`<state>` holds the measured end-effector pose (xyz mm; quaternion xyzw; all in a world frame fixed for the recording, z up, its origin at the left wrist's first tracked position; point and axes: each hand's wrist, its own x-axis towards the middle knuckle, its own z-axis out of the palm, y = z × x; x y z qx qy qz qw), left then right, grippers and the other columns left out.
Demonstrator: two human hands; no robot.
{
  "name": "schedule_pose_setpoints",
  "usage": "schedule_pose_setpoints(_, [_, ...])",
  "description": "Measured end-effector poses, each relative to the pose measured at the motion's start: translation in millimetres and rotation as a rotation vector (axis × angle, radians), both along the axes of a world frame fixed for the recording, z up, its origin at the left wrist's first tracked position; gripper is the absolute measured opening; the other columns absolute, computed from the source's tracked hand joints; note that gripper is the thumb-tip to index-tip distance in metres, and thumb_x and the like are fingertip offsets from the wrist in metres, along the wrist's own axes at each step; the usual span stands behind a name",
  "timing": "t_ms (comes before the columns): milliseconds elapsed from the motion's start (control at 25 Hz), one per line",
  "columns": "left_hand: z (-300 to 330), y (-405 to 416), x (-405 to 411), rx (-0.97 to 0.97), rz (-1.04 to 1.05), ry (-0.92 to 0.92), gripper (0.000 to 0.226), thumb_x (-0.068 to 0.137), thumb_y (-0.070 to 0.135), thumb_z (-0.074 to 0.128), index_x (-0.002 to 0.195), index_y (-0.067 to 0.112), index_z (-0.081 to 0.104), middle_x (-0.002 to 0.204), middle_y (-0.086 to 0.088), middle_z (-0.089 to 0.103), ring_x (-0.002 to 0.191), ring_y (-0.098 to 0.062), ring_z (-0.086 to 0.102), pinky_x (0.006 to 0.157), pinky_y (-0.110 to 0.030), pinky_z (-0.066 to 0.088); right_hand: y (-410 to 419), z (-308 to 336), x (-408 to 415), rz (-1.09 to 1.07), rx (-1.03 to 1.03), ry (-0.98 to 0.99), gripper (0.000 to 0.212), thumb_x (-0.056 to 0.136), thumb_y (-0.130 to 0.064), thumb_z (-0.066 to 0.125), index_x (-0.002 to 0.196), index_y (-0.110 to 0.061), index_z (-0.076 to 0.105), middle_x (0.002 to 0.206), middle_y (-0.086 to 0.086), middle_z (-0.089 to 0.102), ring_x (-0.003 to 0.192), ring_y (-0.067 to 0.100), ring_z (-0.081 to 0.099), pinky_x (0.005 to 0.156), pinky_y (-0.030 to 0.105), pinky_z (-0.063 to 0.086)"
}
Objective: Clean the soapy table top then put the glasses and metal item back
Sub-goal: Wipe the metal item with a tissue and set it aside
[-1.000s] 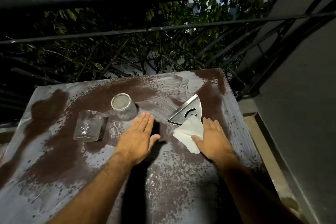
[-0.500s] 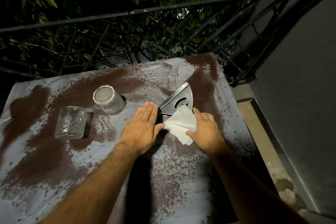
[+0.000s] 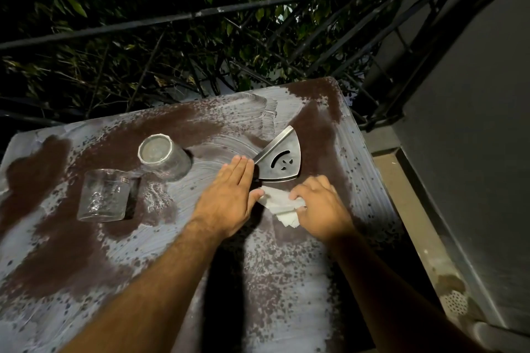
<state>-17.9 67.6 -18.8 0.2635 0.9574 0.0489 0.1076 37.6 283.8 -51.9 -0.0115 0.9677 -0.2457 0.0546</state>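
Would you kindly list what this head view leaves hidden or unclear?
- Table: near edge cut off by the frame's bottom.
- White paper towel: partly hidden under the right hand.
- Metal item: near corner covered by the left hand.

Two bare forearms reach in from the bottom edge, with fine dark hair along them. No sleeve shows on either. The left hand (image 3: pixel 229 198) and the right hand (image 3: pixel 321 209) are bare too, wearing no gloves, rings, watch or wristband.
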Motion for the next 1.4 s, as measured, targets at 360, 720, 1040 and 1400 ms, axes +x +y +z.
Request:
schedule_pose_setpoints(360, [6.6, 14.1, -0.5, 0.06, -0.105, 0.098, 0.04, 0.09, 0.016, 0.06, 0.13, 0.012, 0.058, 0.123, -0.007, 0.061, 0.118, -0.03, 0.055, 0.102, -0.038, 0.045, -4.1, -3.8, -0.4, 0.083, 0.099, 0.048, 0.015, 0.085, -0.029, 0.059, 0.098, -0.023, 0.063, 0.102, -0.007, 0.063, 0.109, 0.022, 0.047, 0.087, 0.034, 0.036])
schedule_pose_setpoints(720, [11.3, 38.0, -4.4, -0.019, -0.187, -0.077, 0.051, 0.098, 0.037, 0.055, 0.145, 0.018, 0.046, 0.134, -0.002, 0.057, 0.123, -0.023, 0.052, 0.103, -0.036, 0.041, -7.7, -1.9, -9.8, -0.075, -0.355, -0.04, 0.064, 0.078, -0.006, 0.074, 0.126, -0.035, 0.042, 0.078, -0.013, 0.059, 0.08, 0.003, 0.055, 0.074, 0.02, 0.043])
schedule_pose_setpoints(1040, [27.1, 49.0, -9.5, 0.233, 0.142, -0.254, 0.005, 0.096, 0.027, 0.06, 0.096, 0.022, 0.06, 0.095, -0.008, 0.073, 0.093, -0.031, 0.066, 0.075, -0.033, 0.044, 10.4, 20.4, -27.4, -0.559, -1.12, -0.198, 0.06, 0.075, -0.026, 0.084, 0.127, -0.028, 0.055, 0.094, 0.003, 0.073, 0.076, 0.018, 0.074, 0.057, 0.03, 0.056])
schedule_pose_setpoints(1400, [20.9, 59.3, -17.0, 0.824, 0.671, -0.607, 0.018, 0.093, 0.017, 0.072, 0.105, 0.007, 0.064, 0.106, -0.022, 0.075, 0.087, -0.037, 0.071, 0.088, -0.056, 0.058, 5.1, 10.0, -21.4, -0.573, -1.453, -0.407, 0.027, 0.091, -0.023, 0.07, 0.116, -0.016, 0.067, 0.106, 0.009, 0.075, 0.095, 0.027, 0.073, 0.075, 0.033, 0.059])
